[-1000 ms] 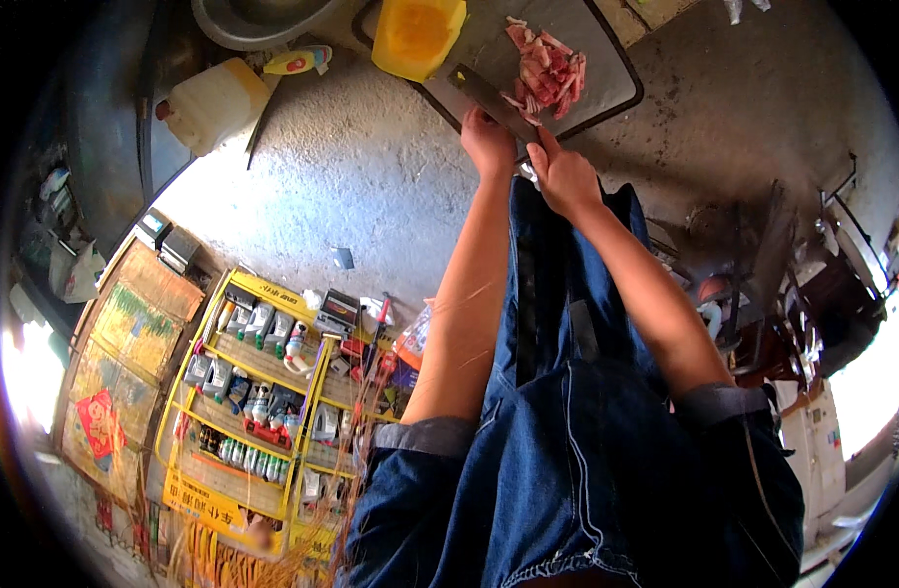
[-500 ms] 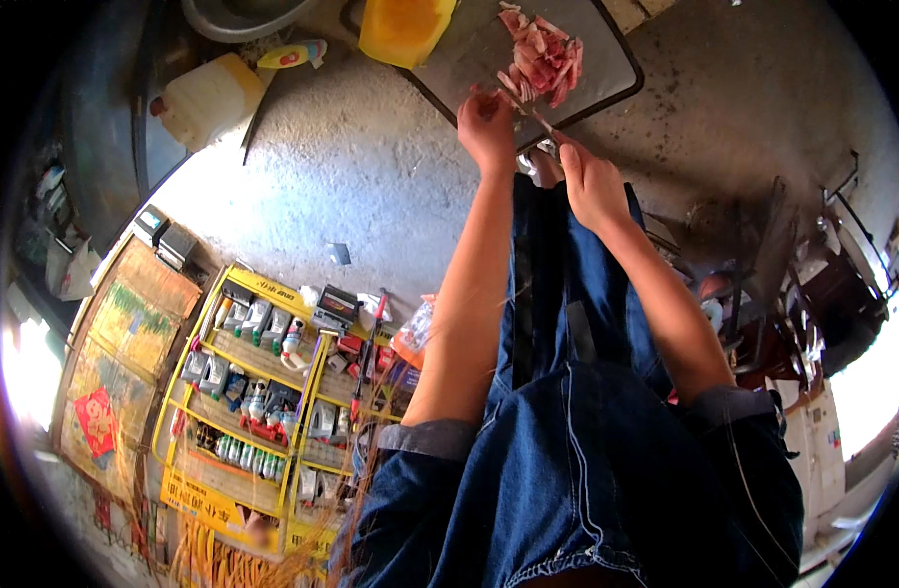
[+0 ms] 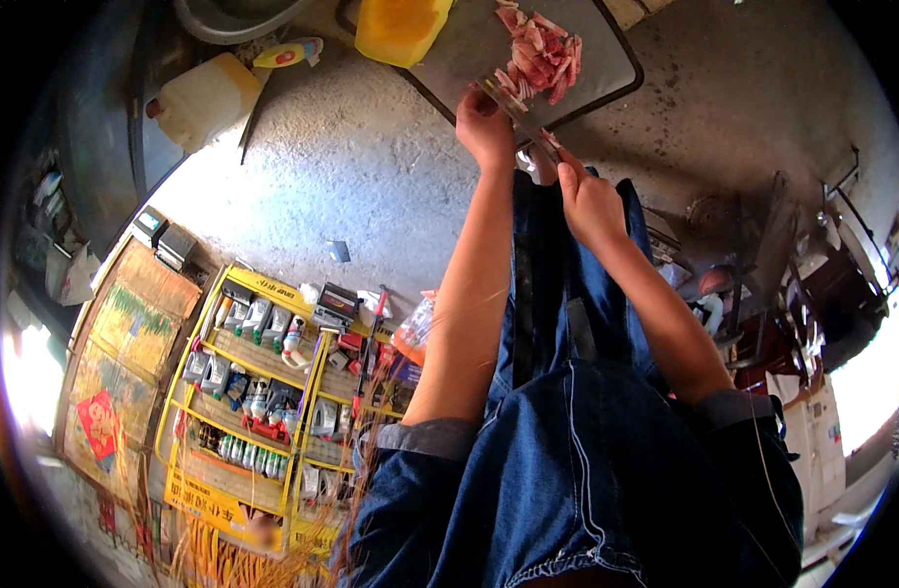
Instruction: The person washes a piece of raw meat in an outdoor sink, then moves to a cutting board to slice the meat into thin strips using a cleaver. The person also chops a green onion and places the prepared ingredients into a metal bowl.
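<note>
A dark cutting board lies on the concrete floor with a heap of pink cut meat on it. My right hand grips the handle end of a knife, whose blade slants up and left over the board's near edge. My left hand sits right under the blade with its fingers curled against it. I cannot tell whether it holds anything. Small bits of meat cling to the blade. Both bare forearms reach out from rolled denim sleeves.
A yellow container stands at the board's left end. A white plastic jug and a metal basin lie further left. A yellow rack of small packaged goods and cardboard boxes are at lower left; metal clutter at right.
Both hands and the knife have moved forward to the board's near edge, and the blade now rests against the meat heap. The view has shifted so the board sits higher.
</note>
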`<move>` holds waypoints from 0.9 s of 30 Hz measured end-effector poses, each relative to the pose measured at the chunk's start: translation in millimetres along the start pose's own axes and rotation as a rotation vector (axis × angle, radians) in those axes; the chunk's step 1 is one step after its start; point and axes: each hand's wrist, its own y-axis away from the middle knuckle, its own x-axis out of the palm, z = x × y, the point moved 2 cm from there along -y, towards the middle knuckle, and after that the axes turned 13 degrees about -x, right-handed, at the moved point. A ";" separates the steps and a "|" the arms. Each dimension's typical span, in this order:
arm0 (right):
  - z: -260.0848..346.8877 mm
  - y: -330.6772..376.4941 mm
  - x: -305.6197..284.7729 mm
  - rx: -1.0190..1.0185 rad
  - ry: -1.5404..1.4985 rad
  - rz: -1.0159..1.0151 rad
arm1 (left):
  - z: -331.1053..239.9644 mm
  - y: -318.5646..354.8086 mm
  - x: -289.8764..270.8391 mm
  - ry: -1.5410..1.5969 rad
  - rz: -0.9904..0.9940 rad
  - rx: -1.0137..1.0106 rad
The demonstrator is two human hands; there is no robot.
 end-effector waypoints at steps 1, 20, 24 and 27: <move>0.2 -2.4 2.0 0.005 -0.007 0.008 | -0.7 0.2 -1.2 0.008 -0.002 0.009; -15.2 -61.7 12.2 -0.043 -0.342 -0.173 | 7.5 -11.0 -10.4 -0.032 0.114 0.179; -13.7 -62.8 13.7 -0.022 -0.350 -0.188 | 18.7 -20.4 -10.1 0.167 0.126 0.106; -9.3 -61.8 15.1 -0.012 -0.333 -0.199 | 21.7 -26.1 -12.7 0.060 -0.006 0.107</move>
